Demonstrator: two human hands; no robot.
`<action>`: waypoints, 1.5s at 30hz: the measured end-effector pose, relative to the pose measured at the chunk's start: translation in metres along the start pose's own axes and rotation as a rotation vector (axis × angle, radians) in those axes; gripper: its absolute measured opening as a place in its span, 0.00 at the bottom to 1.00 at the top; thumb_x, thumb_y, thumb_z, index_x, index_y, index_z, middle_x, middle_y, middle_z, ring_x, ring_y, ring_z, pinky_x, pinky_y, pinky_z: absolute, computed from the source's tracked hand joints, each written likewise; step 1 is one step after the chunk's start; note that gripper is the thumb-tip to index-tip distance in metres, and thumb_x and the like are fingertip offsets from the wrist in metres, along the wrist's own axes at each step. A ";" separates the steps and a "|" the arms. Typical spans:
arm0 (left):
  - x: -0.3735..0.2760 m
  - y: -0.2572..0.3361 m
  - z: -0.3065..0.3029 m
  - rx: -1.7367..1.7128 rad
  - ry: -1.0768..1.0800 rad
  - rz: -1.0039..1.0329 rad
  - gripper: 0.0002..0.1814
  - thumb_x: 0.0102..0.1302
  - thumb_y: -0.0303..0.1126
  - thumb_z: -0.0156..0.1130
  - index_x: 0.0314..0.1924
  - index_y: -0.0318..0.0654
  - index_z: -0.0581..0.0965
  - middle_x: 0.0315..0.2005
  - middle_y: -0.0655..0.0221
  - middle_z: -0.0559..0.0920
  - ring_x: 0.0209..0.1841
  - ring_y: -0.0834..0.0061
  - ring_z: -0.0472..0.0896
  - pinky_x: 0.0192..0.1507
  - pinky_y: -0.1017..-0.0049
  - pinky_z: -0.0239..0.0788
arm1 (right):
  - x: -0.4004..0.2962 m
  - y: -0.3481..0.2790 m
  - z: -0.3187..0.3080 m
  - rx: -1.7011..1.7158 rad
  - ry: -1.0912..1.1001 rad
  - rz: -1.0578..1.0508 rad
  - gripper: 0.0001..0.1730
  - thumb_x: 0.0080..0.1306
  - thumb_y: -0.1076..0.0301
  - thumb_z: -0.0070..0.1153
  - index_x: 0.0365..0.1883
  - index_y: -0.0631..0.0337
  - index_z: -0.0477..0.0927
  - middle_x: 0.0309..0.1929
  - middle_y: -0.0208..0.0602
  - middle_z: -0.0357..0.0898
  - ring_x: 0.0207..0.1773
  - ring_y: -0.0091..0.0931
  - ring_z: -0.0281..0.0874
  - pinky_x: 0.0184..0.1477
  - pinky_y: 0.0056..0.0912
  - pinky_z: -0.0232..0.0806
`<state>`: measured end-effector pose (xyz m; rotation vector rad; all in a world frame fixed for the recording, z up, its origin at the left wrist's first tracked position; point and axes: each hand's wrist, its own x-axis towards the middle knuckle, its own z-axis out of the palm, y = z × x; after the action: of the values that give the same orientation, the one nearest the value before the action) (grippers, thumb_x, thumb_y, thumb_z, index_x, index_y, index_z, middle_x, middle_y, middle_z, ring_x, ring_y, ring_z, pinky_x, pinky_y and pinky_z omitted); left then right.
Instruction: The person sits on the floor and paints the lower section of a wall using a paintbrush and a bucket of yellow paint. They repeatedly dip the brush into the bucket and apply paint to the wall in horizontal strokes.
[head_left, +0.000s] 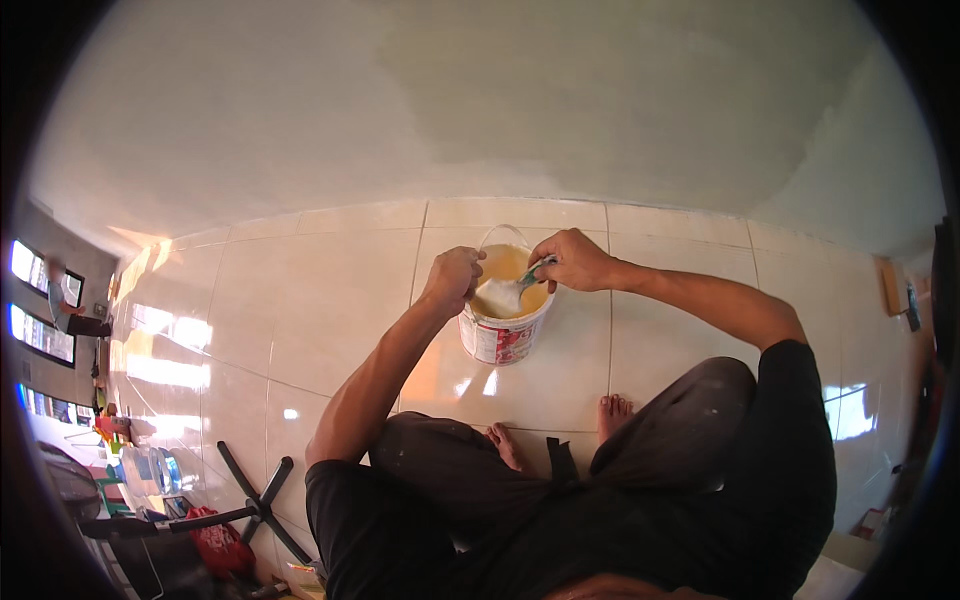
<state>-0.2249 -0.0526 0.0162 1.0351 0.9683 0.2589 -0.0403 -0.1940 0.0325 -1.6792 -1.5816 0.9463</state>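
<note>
A white plastic paint bucket (499, 343) with a red printed label stands on the tiled floor in front of me. Its inside looks yellowish, and the wire-like handle (504, 227) rises at the far side. My left hand (455, 277) holds the bucket's left rim, fingers curled over it. In my right hand (571, 260) is a paintbrush (502, 295) with a green-and-white handle; its pale, wide bristles lie over the mouth near the front rim. Whether the bristles touch the liquid is hard to tell.
Beyond the bucket rises a wall (600, 112) with darker, damp-looking patches. Glossy tiles (337, 292) spread around my bare feet (615, 412). A swivel chair's star base (259, 510) stands at left, near a red bag (223, 544) and a water bottle (150, 471). Another person (64, 300) is far left.
</note>
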 end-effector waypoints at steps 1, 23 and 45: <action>-0.001 0.001 0.001 0.006 -0.009 0.006 0.09 0.65 0.30 0.47 0.41 0.35 0.73 0.16 0.78 0.65 0.14 0.86 0.57 0.15 0.79 0.45 | 0.002 0.004 0.003 0.126 -0.085 0.059 0.15 0.56 0.73 0.56 0.40 0.73 0.81 0.27 0.46 0.84 0.27 0.30 0.83 0.31 0.31 0.72; -0.030 -0.032 -0.052 -0.187 -0.090 0.112 0.08 0.73 0.31 0.44 0.41 0.38 0.73 0.17 0.82 0.60 0.17 0.90 0.54 0.17 0.85 0.44 | -0.026 0.021 -0.086 0.048 0.378 0.040 0.13 0.66 0.73 0.54 0.48 0.67 0.79 0.31 0.32 0.82 0.32 0.17 0.77 0.31 0.23 0.66; -0.090 -0.075 -0.101 -0.328 0.147 0.173 0.06 0.73 0.30 0.47 0.39 0.39 0.72 0.14 0.86 0.57 0.14 0.93 0.48 0.16 0.87 0.41 | 0.067 0.236 -0.006 -0.016 1.233 0.004 0.16 0.63 0.79 0.54 0.50 0.65 0.78 0.40 0.44 0.82 0.37 0.29 0.82 0.39 0.30 0.73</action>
<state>-0.3736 -0.0846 -0.0110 0.8052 0.9306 0.6236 0.0932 -0.1447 -0.1671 -1.6969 -0.7133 -0.1840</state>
